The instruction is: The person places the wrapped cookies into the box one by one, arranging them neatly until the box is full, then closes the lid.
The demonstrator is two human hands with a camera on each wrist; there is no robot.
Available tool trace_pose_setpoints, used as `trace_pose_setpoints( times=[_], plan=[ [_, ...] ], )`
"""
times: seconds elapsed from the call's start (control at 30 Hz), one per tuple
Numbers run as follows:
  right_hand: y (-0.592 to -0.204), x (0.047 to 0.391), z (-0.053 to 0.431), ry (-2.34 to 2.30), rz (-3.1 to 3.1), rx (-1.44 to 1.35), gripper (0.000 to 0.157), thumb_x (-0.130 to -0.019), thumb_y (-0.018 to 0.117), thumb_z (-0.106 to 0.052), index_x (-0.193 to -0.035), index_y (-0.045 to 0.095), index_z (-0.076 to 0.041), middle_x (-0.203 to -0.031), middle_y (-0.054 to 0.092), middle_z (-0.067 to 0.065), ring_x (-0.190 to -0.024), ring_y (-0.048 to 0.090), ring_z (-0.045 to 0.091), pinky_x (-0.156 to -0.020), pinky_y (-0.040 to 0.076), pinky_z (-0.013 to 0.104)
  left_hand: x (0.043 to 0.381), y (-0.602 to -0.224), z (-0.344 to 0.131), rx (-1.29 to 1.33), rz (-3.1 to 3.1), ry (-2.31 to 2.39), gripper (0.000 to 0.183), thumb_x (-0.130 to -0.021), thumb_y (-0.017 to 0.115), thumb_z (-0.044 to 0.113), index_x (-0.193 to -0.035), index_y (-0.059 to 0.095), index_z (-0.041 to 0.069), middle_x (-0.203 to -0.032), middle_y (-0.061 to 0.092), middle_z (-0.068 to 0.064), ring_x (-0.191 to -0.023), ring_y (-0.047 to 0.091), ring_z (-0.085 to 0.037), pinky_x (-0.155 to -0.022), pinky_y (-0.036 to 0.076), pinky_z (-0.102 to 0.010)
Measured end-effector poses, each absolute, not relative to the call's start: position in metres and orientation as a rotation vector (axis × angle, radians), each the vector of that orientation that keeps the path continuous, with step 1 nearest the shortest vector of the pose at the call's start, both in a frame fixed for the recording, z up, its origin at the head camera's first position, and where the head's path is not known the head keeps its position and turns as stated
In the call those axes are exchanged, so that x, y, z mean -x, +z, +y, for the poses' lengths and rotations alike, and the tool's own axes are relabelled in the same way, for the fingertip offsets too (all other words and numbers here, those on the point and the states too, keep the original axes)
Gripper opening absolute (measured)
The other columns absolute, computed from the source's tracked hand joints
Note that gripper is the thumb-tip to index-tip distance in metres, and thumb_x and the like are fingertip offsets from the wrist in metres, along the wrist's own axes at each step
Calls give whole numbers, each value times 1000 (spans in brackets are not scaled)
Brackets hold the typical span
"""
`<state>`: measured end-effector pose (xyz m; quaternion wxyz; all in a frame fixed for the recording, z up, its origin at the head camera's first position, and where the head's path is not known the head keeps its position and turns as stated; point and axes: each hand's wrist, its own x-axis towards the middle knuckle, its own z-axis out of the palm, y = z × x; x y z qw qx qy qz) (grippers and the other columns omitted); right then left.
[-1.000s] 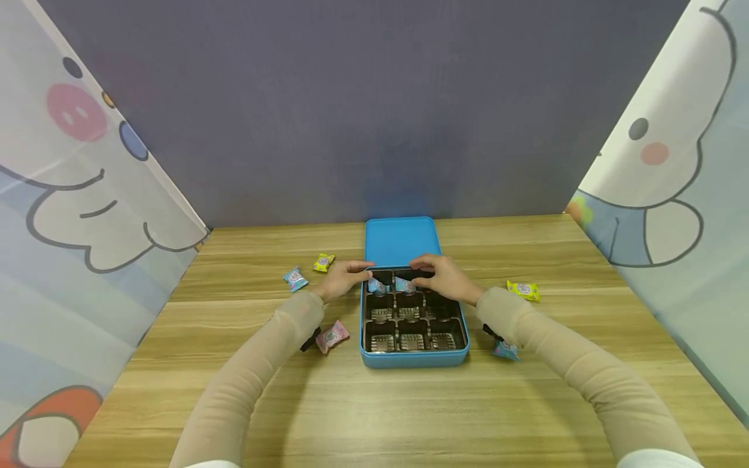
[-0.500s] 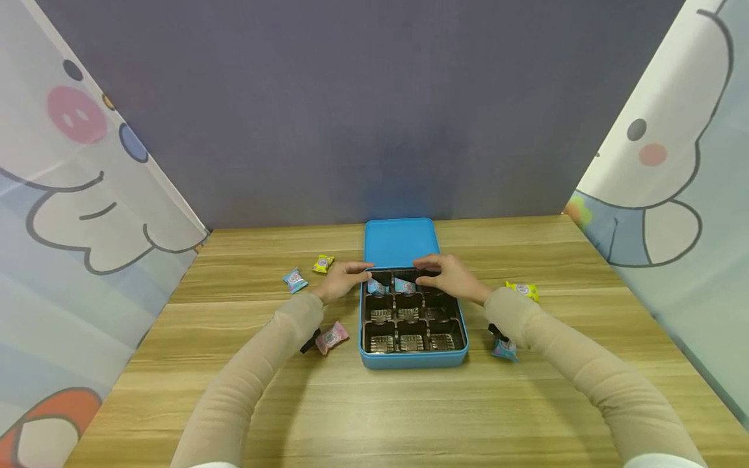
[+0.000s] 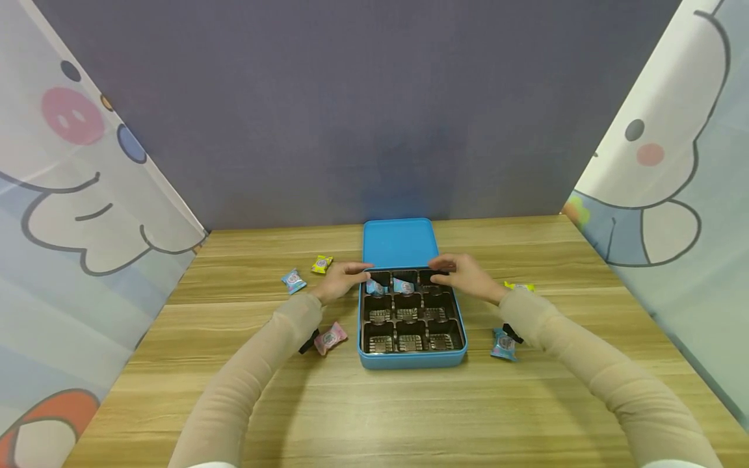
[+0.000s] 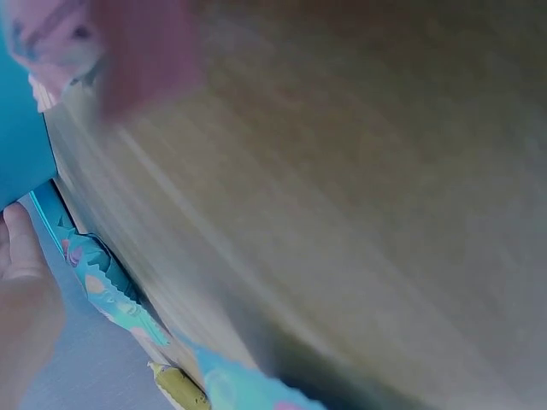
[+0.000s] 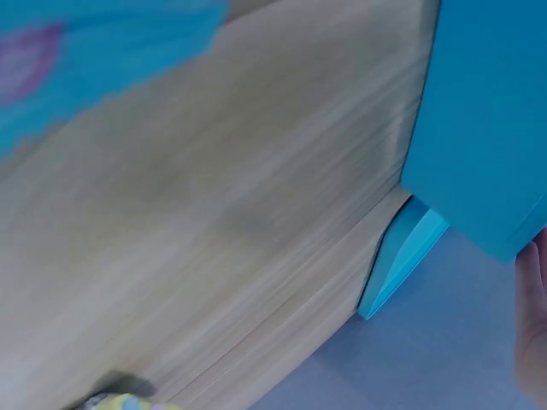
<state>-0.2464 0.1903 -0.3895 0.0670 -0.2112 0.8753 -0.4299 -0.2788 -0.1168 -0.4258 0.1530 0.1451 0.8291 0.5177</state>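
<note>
A blue box [image 3: 412,359] with a dark, nine-compartment tray stands in the middle of the wooden table. Two blue-wrapped candies lie in its back row: one candy [image 3: 376,286] in the left compartment, another candy [image 3: 403,286] in the middle one. My left hand [image 3: 341,283] touches the box's back left corner with extended fingers, the thumb near the left candy. Over the back right compartment, my right hand [image 3: 468,276] has thumb and fingers spread apart and carries nothing. In the right wrist view, only part of the hand [image 5: 532,316] shows beside the box.
The blue lid [image 3: 400,242] lies behind the box. To the left are a blue candy [image 3: 294,281], a yellow candy [image 3: 322,264] and a pink candy [image 3: 331,338]. To the right are a blue candy [image 3: 503,344] and a yellow candy [image 3: 519,286], partly hidden by the sleeve.
My right hand has moved right, away from the candy in the middle back compartment, which stays put. The left hand keeps its place at the box's corner.
</note>
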Motion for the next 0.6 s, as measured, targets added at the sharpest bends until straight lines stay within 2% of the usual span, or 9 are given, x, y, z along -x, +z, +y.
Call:
trace_pose_setpoints(
  times=[0.17,0.3,0.6],
  plan=[
    [-386,246,198,-1288,2646,627,44,-86,65,-22,-122,55,1,-119,58,17,-109,54,31,-99,42,44,279,-425,-117,-408,2380,1479,38,-90,58,31,-127,57,19,-137,48,-3,-127,43,-23,-104,39,-40],
    [-383,245,206,-1276,2679,623,43,-86,65,-21,-121,56,2,-119,58,18,-110,54,33,-98,43,45,280,-422,-116,-433,2378,1478,39,-91,58,29,-127,56,16,-137,48,-5,-128,42,-25,-104,39,-41],
    [-384,245,219,-1252,2705,567,43,-85,66,-20,-121,56,0,-118,59,17,-112,54,34,-96,45,45,279,-426,-117,-415,2387,1485,39,-91,58,29,-128,56,16,-136,49,-4,-126,45,-24,-103,40,-39]
  ],
)
